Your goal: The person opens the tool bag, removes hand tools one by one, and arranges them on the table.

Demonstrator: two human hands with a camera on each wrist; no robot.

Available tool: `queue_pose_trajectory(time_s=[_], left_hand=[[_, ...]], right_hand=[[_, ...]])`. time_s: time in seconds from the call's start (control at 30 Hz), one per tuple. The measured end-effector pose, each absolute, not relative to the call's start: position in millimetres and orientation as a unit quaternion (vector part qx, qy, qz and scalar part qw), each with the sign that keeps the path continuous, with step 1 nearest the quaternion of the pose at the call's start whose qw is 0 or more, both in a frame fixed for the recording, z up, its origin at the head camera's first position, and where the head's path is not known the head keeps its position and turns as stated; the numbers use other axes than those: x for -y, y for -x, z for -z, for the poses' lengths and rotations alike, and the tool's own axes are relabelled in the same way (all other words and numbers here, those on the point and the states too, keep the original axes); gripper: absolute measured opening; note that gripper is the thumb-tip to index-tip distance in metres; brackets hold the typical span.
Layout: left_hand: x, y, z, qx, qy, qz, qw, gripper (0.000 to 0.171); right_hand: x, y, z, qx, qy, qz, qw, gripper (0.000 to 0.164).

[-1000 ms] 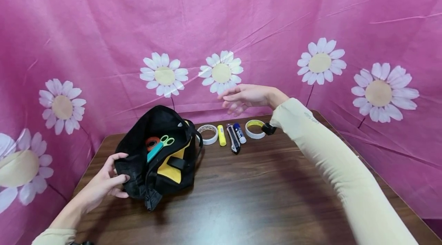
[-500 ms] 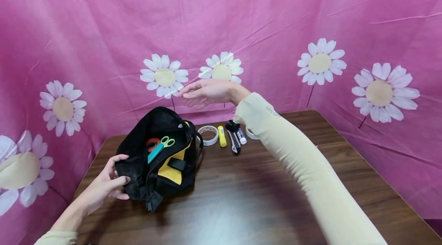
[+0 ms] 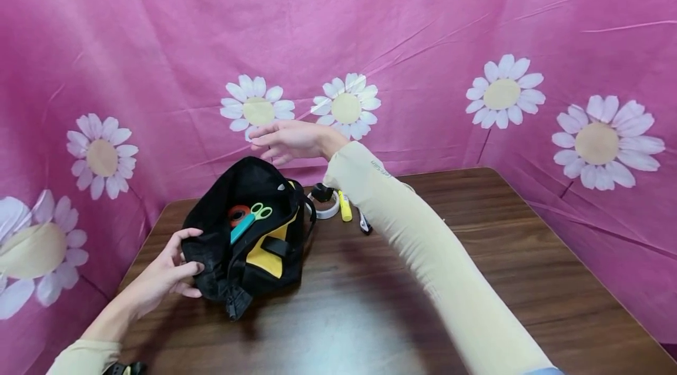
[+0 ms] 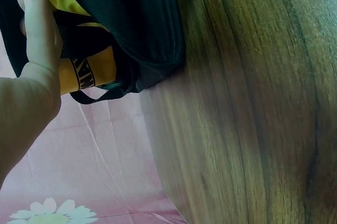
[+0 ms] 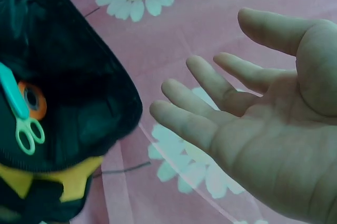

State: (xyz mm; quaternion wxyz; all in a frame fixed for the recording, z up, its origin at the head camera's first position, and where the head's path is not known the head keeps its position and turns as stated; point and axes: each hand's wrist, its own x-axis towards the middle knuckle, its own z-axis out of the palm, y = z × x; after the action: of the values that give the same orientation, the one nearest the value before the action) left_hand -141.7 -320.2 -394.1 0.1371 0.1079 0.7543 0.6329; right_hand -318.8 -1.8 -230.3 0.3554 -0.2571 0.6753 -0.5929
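My left hand (image 3: 166, 272) grips the left edge of a black and yellow tool bag (image 3: 206, 284), thumb on one side and fingers on the other. The bag's mouth gapes. Inside lie a pair of scissors (image 3: 245, 225) with green handles and a teal cover over the blades, and an orange tape roll (image 5: 35, 100). My right hand (image 3: 296, 139) hovers in the air behind and above the bag's right side. Its fingers are spread and slightly bent, and the right wrist view shows a bare palm.
Right of the bag, a white tape roll (image 3: 328, 211), a yellow glue stick (image 3: 345, 207) and a utility knife (image 3: 365, 224) lie on the wooden table (image 3: 359, 304), partly covered by my right sleeve (image 3: 402, 216). A pink flowered curtain (image 3: 423, 22) hangs behind.
My right hand has swept left, from above the row of stationery to near the bag's back, and its sleeve now covers more of that row. The left hand keeps its grip.
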Motion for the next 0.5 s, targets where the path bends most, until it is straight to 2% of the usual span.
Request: queue_pose_trajectory(time_s=[0.5], left_hand=[[324, 143, 391, -0.741, -0.120, -0.644, 0.150, 0.062]], right_hand=[[70, 327, 245, -0.679, 0.207, 0.619, 0.337, 0.040]])
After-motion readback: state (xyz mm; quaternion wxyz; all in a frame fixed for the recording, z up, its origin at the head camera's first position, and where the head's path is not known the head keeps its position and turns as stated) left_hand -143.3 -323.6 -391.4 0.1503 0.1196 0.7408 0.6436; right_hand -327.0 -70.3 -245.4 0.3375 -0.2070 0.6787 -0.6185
